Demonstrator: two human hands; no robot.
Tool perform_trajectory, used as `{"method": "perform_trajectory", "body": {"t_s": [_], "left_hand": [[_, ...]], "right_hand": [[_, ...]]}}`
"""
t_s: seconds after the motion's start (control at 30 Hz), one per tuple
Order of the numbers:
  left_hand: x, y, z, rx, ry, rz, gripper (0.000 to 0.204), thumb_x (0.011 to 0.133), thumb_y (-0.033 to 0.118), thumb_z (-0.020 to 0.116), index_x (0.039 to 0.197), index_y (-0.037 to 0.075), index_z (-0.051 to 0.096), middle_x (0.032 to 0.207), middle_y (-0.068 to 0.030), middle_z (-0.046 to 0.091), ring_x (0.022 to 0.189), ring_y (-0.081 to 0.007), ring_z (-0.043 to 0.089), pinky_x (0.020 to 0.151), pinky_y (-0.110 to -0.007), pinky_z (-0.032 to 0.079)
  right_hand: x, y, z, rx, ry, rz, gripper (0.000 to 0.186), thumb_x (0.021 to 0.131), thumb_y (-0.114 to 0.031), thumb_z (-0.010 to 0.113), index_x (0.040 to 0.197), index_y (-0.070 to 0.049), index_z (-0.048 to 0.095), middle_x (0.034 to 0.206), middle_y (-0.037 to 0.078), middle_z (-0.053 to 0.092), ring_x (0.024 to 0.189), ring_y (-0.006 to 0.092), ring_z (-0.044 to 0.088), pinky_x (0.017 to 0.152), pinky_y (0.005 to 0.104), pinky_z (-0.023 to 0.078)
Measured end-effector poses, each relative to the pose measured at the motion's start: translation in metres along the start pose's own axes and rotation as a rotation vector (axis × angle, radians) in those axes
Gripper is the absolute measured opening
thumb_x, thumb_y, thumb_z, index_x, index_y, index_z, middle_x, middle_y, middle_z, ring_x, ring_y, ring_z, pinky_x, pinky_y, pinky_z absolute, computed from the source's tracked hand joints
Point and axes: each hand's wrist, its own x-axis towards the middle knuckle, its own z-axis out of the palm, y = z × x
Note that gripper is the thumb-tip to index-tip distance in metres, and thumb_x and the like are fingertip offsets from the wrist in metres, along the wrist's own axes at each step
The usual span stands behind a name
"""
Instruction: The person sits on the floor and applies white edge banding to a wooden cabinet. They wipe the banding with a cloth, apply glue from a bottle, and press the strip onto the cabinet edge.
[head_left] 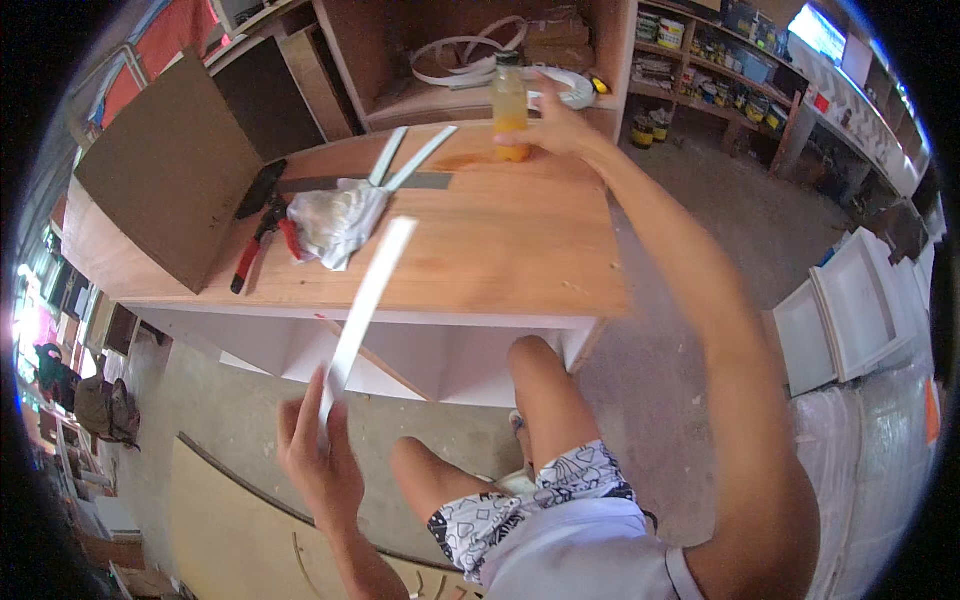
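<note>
Pinches a flat white strip point(365, 310) in the left hand point(322, 450), closing thumb and fingers on its lower end and tilting it up and to the right, in front of the wood-topped cabinet point(520, 250). Reaches far forward with the right hand point(550, 125) to a dark-capped clear bottle point(509, 95) of yellow-orange liquid, upright near the far edge of the cabinet, with fingers partly spread beside it and thumb across its lower front. Cannot tell whether that hand grips the bottle firmly or only touches it.

Has two pale strips point(426, 156) lying left of the bottle, close to a crumpled translucent plastic bag point(342, 222). Shows just left of the bag a red-handled cutting tool point(243, 266), then a brown board point(165, 180) standing on edge at the left end. Bends both bare knees point(535, 365) before the cabinet. Includes, beyond it, coiled white banding point(455, 78) in an open compartment point(385, 100).
</note>
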Motion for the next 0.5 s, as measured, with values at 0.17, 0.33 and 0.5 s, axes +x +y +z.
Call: {"method": "perform_trajectory", "body": {"t_s": [0.17,0.33,0.5], "left_hand": [[0.039,0.054,0.079,-0.042,-0.099,0.183,0.035,0.095,0.003,0.068,0.128,0.011,0.073,0.093,-0.0118,0.059,0.082,-0.0237,0.060,0.076,-0.035,0.050],[0.039,0.067,0.089,0.030,-0.233,0.207,0.033,0.092,0.004,0.071,0.124,0.009,0.074,0.090,-0.0147,0.060,0.080,-0.0298,0.063,0.073,-0.040,0.051],[0.045,0.074,0.101,-0.066,-0.423,0.085,0.023,0.092,0.001,0.068,0.114,0.001,0.070,0.095,-0.0140,0.064,0.081,-0.0266,0.066,0.074,-0.038,0.052]], "right_hand": [[0.001,0.016,0.000,0.108,-0.111,-0.042,0.082,0.090,-0.038,0.078,0.152,-0.002,0.037,0.139,0.018,0.060,0.120,0.0324,0.062,0.107,0.0418,0.048],[-0.102,-0.032,-0.081,0.620,0.060,0.084,0.068,0.091,-0.030,0.075,0.144,-0.009,0.037,0.120,0.010,0.060,0.107,0.0188,0.062,0.078,0.0321,0.056],[-0.214,-0.029,-0.195,0.573,0.277,0.153,0.054,0.089,-0.029,0.076,0.133,-0.007,0.052,0.123,0.009,0.060,0.111,0.0185,0.055,0.087,0.0292,0.048]]}}
